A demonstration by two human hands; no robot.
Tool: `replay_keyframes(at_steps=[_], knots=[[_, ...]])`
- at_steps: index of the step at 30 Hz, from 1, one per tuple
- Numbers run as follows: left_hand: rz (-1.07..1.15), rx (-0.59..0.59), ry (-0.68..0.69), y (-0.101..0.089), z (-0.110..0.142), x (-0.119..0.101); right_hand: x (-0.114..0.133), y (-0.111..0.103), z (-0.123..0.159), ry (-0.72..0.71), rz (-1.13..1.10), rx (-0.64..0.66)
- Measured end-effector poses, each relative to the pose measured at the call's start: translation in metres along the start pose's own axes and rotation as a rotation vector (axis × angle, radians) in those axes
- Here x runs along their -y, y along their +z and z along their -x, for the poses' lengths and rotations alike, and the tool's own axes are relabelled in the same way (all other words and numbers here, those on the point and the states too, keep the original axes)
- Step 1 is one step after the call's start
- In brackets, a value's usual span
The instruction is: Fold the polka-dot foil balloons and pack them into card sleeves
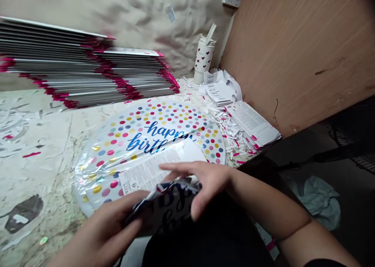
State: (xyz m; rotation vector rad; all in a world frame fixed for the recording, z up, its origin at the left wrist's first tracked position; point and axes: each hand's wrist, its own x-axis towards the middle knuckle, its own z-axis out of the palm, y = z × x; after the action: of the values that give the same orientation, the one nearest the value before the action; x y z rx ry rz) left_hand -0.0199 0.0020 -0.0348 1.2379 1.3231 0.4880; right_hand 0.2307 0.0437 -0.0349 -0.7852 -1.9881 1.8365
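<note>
My left hand (107, 230) and my right hand (202, 183) both grip a folded dark foil balloon (165, 208) with white lettering, held low at the table's near edge. Just beyond it lies a stack of flat round foil balloons (140, 130) printed with coloured dots and blue "happy birthday" script. A white printed instruction sheet (150, 169) rests on top of that stack, right under my right fingers.
Two tall piles of flat packaging cards (84, 72) with pink edges lean at the back left. A white cup with hearts (203, 58) stands at the back. Stacked printed leaflets (252, 122) and paper scraps lie right, beside a wooden board (293, 52).
</note>
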Motion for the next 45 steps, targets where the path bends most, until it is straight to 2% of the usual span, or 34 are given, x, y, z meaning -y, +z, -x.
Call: replay_keyframes(at_steps=[2, 3, 4, 6, 8, 9, 12, 16, 18, 23, 29, 33, 36, 40, 42, 45], knots=[[-0.105, 0.079, 0.127, 0.003, -0.015, -0.01, 0.001, -0.013, 0.001, 0.113, -0.051, 0.067], [-0.134, 0.075, 0.185, 0.004, -0.021, -0.014, -0.003, -0.019, 0.002, 0.183, -0.039, 0.032], [-0.162, 0.035, 0.231, 0.004, -0.027, -0.017, -0.01, -0.026, 0.005, 0.262, -0.002, -0.071], [-0.29, -0.067, 0.311, 0.005, -0.037, -0.02, -0.027, -0.042, 0.013, 0.413, 0.13, -0.417], [-0.531, -0.059, 0.379, 0.008, -0.051, -0.024, -0.045, -0.059, 0.025, 0.503, 0.245, -0.726], [-0.655, -0.003, 0.424, 0.013, -0.06, -0.028, -0.052, -0.066, 0.031, 0.513, 0.27, -0.819], [-0.956, 0.176, 0.618, 0.034, -0.095, -0.045, -0.063, -0.08, 0.044, 0.443, 0.267, -0.966], [-1.203, 0.226, 0.843, 0.062, -0.136, -0.062, -0.066, -0.081, 0.055, 0.384, 0.313, -1.163], [-1.266, 0.225, 0.859, 0.066, -0.139, -0.062, -0.067, -0.078, 0.058, 0.359, 0.312, -1.156], [-1.312, 0.155, 0.743, 0.058, -0.12, -0.049, -0.073, -0.067, 0.051, 0.368, 0.346, -1.006], [-1.18, 0.138, 0.929, 0.054, -0.125, -0.038, -0.073, -0.055, 0.035, 0.376, 0.404, -0.998], [-1.15, 0.093, 1.014, 0.051, -0.124, -0.044, -0.056, -0.049, 0.037, 0.332, 0.475, -1.011], [-1.131, 0.065, 1.053, 0.049, -0.117, -0.047, -0.035, -0.052, 0.04, 0.32, 0.496, -0.845], [-1.096, 0.11, 1.097, 0.05, -0.112, -0.046, -0.019, -0.07, 0.033, 0.355, 0.272, -0.518], [-1.064, 0.155, 1.081, 0.049, -0.113, -0.045, -0.022, -0.079, 0.025, 0.378, 0.129, -0.474], [-0.966, 0.267, 0.997, 0.046, -0.117, -0.044, -0.038, -0.084, 0.013, 0.411, -0.026, -0.514]])
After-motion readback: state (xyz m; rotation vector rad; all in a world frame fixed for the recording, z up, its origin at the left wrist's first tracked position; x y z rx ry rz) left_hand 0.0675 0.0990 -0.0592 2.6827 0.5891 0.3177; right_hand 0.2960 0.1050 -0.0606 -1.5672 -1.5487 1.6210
